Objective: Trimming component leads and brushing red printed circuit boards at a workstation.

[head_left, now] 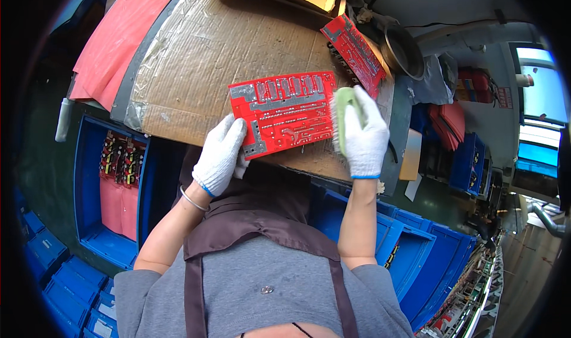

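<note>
A red circuit board (pixel 285 115) with grey soldered areas is held up over the front edge of the cardboard-covered table, its solder side toward me. My left hand (pixel 219 153), in a white knitted glove, grips the board's lower left corner, thumb on the face. My right hand (pixel 366 134), gloved the same way, is closed around a green brush (pixel 348 109). Its pale bristles face left and sit at the board's right edge; whether they touch it I cannot tell. Another red board (pixel 355 52) leans tilted at the table's far right, components on its underside.
Brown cardboard (pixel 184 70) covers the table, with a pink-red sheet (pixel 128 35) at its left. A metal bowl (pixel 404 51) stands at the back right. To the left, a blue crate (pixel 83 183) holds boards. More blue crates (pixel 410 249) stand at lower right.
</note>
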### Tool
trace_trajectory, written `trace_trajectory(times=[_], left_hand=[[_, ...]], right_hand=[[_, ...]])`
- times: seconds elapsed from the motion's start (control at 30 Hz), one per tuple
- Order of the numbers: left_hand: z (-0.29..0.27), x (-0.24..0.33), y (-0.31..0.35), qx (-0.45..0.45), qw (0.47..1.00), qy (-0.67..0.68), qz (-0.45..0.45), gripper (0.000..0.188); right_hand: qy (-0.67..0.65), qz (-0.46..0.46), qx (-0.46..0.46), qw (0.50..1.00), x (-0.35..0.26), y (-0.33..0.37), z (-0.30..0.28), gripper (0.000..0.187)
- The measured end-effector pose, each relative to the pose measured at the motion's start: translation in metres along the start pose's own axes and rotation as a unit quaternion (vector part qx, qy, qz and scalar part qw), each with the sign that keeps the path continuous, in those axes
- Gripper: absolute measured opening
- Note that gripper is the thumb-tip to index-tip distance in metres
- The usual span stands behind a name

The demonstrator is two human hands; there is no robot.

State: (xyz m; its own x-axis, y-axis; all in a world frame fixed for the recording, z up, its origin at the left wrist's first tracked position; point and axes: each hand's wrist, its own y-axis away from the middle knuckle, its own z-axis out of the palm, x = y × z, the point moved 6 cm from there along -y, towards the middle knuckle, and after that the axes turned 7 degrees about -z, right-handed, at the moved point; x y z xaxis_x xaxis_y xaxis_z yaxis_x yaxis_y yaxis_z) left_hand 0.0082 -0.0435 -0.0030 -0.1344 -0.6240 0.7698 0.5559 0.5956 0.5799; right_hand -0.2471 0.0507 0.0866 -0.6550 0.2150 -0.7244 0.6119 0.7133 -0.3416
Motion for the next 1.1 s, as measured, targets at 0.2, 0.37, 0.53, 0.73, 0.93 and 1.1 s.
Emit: trace_trajectory(times=[0.2, 0.37, 0.53, 0.73, 0.93, 1.1], left_hand=[[-0.007, -0.002, 0.003, 0.024, 1.000, -0.013, -0.014, 0.042], [0.000, 0.001, 0.006, 0.005, 1.000, 0.003, 0.004, 0.042], [-0.003, -0.002, 0.002, 0.004, 1.000, 0.000, -0.002, 0.042], [-0.007, -0.005, 0.003, 0.010, 1.000, -0.003, 0.016, 0.037], [-0.003, 0.002, 0.005, 0.021, 0.999, 0.001, 0.024, 0.035], [-0.006, -0.008, 0.002, -0.003, 1.000, 0.015, 0.020, 0.038]], right_hand=[[0.007, -0.163, -0.187, 0.969, -0.102, 0.051, 0.078, 0.040], [0.088, -0.032, 0.003, 0.996, 0.002, -0.038, 0.015, 0.038], [0.009, -0.095, -0.144, 0.985, -0.078, -0.019, 0.090, 0.036], [0.043, -0.129, -0.171, 0.976, -0.079, -0.026, 0.089, 0.036], [0.050, -0.033, -0.074, 0.995, -0.020, -0.024, 0.030, 0.039], [0.000, -0.194, -0.213, 0.958, -0.114, 0.023, 0.104, 0.038]])
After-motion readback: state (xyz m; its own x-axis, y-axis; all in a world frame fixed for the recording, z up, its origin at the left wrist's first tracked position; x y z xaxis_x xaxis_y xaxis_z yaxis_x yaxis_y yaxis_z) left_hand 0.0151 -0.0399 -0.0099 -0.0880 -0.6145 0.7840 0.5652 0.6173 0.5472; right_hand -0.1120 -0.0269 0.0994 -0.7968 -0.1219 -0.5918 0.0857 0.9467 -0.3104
